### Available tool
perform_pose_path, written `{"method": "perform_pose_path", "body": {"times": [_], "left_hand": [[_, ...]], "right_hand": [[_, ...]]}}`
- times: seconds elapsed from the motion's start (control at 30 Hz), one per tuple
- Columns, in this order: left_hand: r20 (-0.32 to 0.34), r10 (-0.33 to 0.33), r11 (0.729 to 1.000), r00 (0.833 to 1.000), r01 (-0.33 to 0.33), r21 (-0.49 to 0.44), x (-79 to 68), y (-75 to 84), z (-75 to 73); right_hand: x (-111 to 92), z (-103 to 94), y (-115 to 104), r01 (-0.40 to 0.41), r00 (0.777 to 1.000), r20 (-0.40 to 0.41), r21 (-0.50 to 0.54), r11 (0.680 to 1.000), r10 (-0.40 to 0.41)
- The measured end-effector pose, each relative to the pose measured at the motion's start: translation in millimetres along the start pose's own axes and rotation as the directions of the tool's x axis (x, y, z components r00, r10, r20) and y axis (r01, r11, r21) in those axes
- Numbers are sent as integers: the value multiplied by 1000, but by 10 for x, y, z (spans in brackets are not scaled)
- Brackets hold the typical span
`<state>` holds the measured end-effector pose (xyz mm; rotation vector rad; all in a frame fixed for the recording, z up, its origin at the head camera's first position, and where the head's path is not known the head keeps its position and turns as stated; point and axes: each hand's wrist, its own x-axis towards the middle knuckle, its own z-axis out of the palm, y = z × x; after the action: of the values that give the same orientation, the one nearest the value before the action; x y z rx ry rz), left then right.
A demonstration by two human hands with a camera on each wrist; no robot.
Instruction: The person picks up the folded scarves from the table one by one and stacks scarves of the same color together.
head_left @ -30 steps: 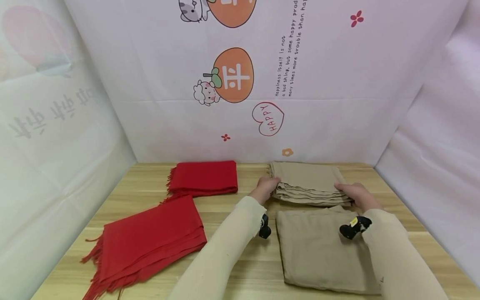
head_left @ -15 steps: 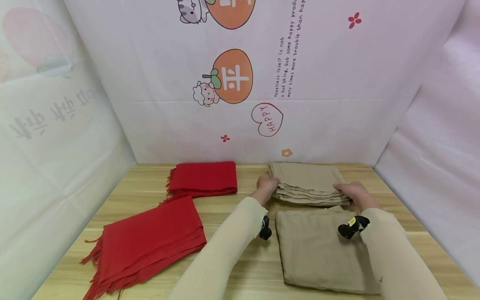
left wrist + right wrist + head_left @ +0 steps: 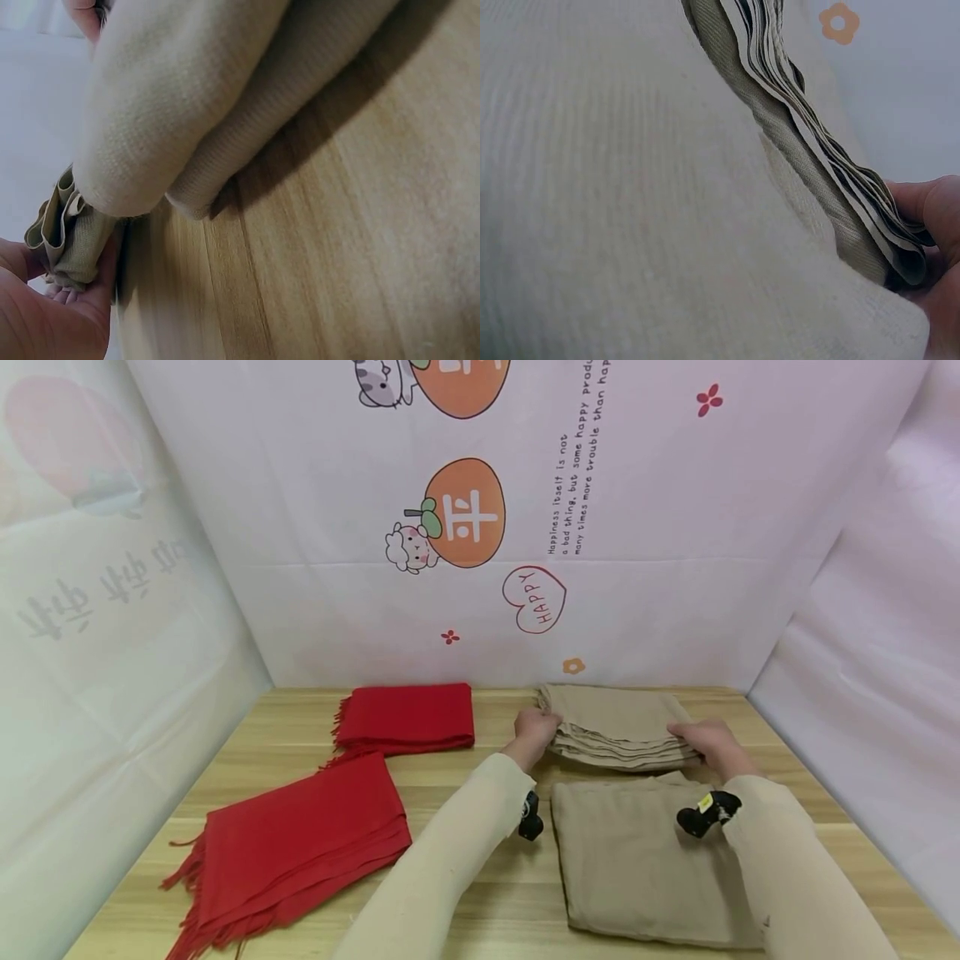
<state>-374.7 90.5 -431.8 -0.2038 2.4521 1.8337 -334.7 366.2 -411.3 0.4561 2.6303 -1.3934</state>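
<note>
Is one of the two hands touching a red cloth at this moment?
No, in the head view the left hand and the right hand both grip the farther folded beige cloth.

Before me, one table (image 3: 517,893) of pale, streaked wood. On it: far red cloth (image 3: 408,714), folded, fringed at left; near red cloth (image 3: 300,843), folded, fringed, set askew; near beige cloth (image 3: 630,864), folded; far beige cloth (image 3: 618,710), folded, layers showing along the edge towards me.

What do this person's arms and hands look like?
Long cream sleeves, with the left hand and right hand bare. A small black gadget shows by each sleeve's end; the right one has a yellow label.
</note>
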Motion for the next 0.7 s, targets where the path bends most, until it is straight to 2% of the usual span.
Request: {"method": "perform_pose_path", "body": {"times": [0.27, 0.7], "left_hand": [[35, 30, 1000, 999, -30, -8, 1, 51, 8], [26, 165, 986, 986, -165, 0, -41, 104, -3]], "right_hand": [[6, 9, -51, 17, 1000, -2, -40, 999, -17], [-52, -17, -166, 100, 994, -29, -65, 993, -102]]}}
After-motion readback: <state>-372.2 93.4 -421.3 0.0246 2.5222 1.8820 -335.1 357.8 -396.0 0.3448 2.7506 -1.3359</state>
